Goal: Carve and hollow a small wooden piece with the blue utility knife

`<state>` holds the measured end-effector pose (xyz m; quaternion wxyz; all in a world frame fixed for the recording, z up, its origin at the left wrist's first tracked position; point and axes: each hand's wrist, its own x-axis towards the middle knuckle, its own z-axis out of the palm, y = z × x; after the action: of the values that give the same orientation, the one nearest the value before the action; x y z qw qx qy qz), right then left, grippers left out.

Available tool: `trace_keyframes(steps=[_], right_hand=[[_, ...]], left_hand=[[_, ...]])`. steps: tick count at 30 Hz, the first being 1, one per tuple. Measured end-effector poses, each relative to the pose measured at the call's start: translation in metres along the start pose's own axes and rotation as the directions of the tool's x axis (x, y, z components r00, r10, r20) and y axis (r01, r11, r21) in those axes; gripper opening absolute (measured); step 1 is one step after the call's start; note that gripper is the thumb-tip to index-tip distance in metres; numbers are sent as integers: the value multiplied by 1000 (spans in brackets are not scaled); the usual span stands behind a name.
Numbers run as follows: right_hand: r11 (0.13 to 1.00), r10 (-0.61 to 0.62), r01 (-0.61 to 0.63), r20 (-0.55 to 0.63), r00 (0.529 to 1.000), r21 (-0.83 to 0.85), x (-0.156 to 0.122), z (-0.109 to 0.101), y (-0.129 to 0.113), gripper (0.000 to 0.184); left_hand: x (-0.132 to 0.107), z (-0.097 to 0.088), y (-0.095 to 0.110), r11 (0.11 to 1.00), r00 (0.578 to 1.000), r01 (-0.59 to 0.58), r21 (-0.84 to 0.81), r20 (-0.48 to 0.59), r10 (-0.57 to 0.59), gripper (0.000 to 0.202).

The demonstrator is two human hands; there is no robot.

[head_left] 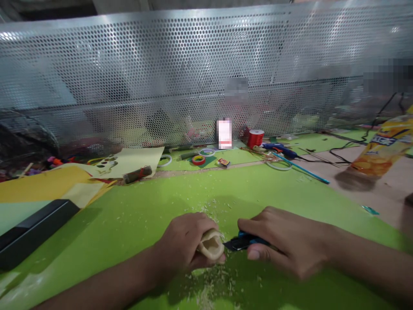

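My left hand (190, 237) is wrapped round a pale, hollow tube-shaped piece (212, 244), its open end facing me; what it is made of I cannot tell for sure. In my right hand (280, 241) is a utility knife (245, 241) with a blue and black body. The knife's dark tip points left and meets, or nearly meets, the rim of the tube. Pale shavings (208, 286) lie scattered below and beyond both hands on a bright green sheet (129, 241).
A black box-like object (35, 232) lies at left beside yellow paper (45, 185). Along the back are tape rolls (198, 160), a red spool (256, 138), a glue gun (280, 150) with its cord and a perforated metal screen (180, 77). A drink bottle (383, 146) stands at right.
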<state>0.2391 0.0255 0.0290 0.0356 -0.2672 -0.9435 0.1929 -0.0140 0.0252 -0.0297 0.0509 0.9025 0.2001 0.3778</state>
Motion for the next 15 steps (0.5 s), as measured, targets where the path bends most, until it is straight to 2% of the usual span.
trace_keyframes(steps=[6,15], right_hand=[[999,-27,28,-28,999,24,0,0,1,34],[997,-80,80,18,997,-4,2,8,-3,36]], left_hand=[[-3,4,-4,1000,1000,-25,0,2,25,41],[-1,6,-5,994,994,-109,8,5,109,46]])
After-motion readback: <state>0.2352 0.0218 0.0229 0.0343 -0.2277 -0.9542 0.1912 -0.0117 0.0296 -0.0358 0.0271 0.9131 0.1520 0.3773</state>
